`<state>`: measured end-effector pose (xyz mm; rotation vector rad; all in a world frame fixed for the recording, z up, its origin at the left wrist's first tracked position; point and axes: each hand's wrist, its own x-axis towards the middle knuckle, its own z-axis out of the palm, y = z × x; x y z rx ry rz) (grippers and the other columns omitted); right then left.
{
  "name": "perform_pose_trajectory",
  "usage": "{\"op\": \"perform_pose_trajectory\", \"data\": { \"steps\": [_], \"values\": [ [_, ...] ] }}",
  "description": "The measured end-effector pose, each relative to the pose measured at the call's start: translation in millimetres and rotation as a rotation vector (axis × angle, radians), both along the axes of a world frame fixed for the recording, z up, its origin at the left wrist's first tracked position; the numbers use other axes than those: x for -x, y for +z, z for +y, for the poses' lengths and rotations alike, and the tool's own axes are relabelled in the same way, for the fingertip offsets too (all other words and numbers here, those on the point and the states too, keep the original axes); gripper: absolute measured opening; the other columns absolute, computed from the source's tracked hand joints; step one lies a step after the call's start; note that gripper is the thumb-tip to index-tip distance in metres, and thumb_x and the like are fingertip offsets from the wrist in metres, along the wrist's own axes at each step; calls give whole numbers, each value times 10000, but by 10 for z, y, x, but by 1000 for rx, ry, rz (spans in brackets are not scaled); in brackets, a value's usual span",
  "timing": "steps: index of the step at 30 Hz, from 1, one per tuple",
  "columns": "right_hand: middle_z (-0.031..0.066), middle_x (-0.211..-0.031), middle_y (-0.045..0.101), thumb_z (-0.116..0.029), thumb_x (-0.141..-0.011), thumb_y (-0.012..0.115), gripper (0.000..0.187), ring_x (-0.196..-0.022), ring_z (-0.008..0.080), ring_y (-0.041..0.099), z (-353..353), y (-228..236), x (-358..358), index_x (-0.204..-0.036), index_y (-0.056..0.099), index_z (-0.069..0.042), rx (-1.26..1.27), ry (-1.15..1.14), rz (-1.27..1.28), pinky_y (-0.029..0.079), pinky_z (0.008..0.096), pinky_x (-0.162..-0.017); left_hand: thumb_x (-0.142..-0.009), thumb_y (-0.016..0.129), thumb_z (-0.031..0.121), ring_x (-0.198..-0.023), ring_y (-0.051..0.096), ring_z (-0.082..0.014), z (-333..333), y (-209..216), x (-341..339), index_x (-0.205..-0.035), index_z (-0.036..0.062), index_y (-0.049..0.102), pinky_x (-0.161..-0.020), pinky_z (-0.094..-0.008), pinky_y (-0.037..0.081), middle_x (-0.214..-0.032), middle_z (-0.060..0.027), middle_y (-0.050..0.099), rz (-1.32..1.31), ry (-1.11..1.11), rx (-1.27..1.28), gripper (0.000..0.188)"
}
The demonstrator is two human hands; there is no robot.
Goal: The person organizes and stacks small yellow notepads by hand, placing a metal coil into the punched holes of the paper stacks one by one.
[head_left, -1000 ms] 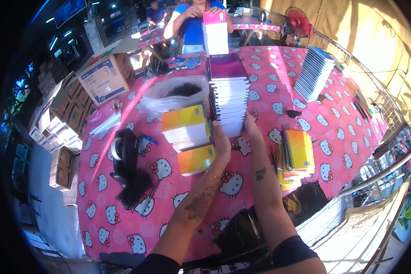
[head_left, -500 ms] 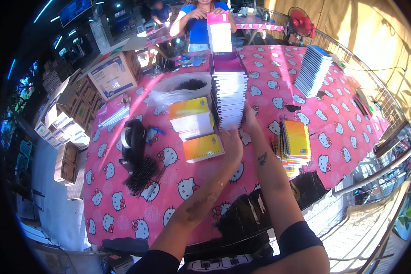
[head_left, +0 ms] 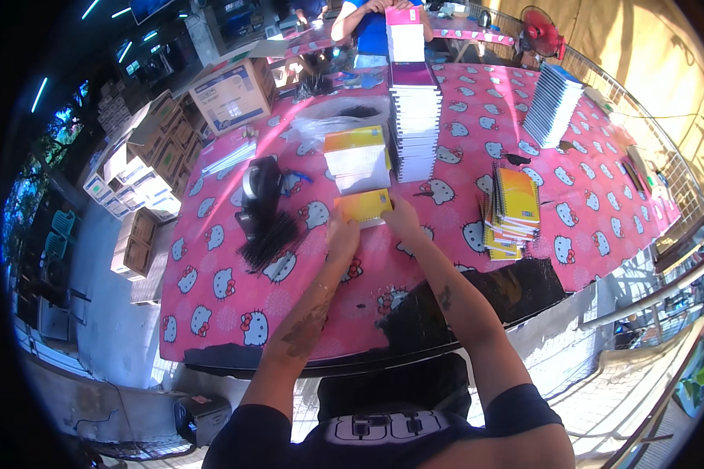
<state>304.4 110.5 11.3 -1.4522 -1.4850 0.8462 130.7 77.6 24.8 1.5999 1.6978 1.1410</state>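
Note:
My left hand (head_left: 343, 234) and my right hand (head_left: 401, 217) are closed on the two sides of a low pile of yellow-covered notepads (head_left: 364, 205). A taller pile of yellow-covered pads (head_left: 355, 160) stands just behind it, showing white page edges. To the right of that rises a tall stack of spiral notebooks (head_left: 417, 129) with a purple cover on top. Farther right, yellow spiral notebooks (head_left: 516, 202) lie in a loose, uneven pile. My fingertips are partly hidden against the pads.
Left of my hands are a black tape dispenser (head_left: 262, 184) and loose black binding coils (head_left: 270, 242). A clear plastic bag (head_left: 313, 121) lies beyond. Blue-covered notebooks (head_left: 554, 102) stand at the far right. Across the table, a person in blue (head_left: 371, 35) handles a pink-topped stack (head_left: 405, 39).
Both my hands have left the base of the tall purple-topped stack and moved left onto the low yellow pile. The view has also shifted.

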Motion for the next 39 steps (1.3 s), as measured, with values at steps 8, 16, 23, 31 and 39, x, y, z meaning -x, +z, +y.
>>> {"op": "perform_pose_trajectory", "data": {
  "steps": [8, 16, 23, 31, 39],
  "values": [
    [227, -1114, 692, -108, -845, 675, 530, -1075, 380, 675, -1217, -56, 213, -1344, 545, 16, -88, 60, 42, 524, 409, -910, -824, 685, 106, -1224, 560, -377, -1411, 286, 371, -1353, 11, 545, -1041, -445, 456, -1279, -221, 604, 727, -112, -561, 555],
    [79, -1115, 677, -114, -892, 720, 506, -1041, 199, 638, -1672, 310, -41, -1351, 531, -17, -336, 4, 204, 499, 307, -897, -761, 684, 70, -1148, 610, -317, -1502, 459, 618, -1244, 84, 652, -961, -419, 499, -1163, -89, 668, 716, -469, -563, 484],
    [104, -954, 726, -41, -821, 782, 300, -927, 208, 706, -2494, 429, -185, -1102, 675, -34, -93, 234, -11, 525, 314, -832, -829, 676, 93, -949, 649, -340, -1555, 494, 601, -1092, 47, 699, -806, -463, 537, -1032, -104, 678, 291, -524, -505, 268],
    [83, -976, 702, 27, -839, 741, 180, -925, 168, 676, -2617, 382, 74, -1010, 699, -10, -108, 163, 405, 513, 287, -820, -878, 688, 229, -935, 651, -350, -731, -141, 1515, -938, 37, 656, -803, -447, 557, -1018, -150, 655, 970, -55, -430, 204],
    [90, -1008, 668, 27, -871, 706, 216, -954, 176, 632, -2534, 172, -21, -1086, 716, 0, -82, 392, 287, 482, 285, -849, -890, 694, 134, -878, 650, -389, -1276, 396, 1238, -1176, 7, 540, -719, -464, 542, -1076, -210, 649, 592, 66, -543, 349]
  ]
}}
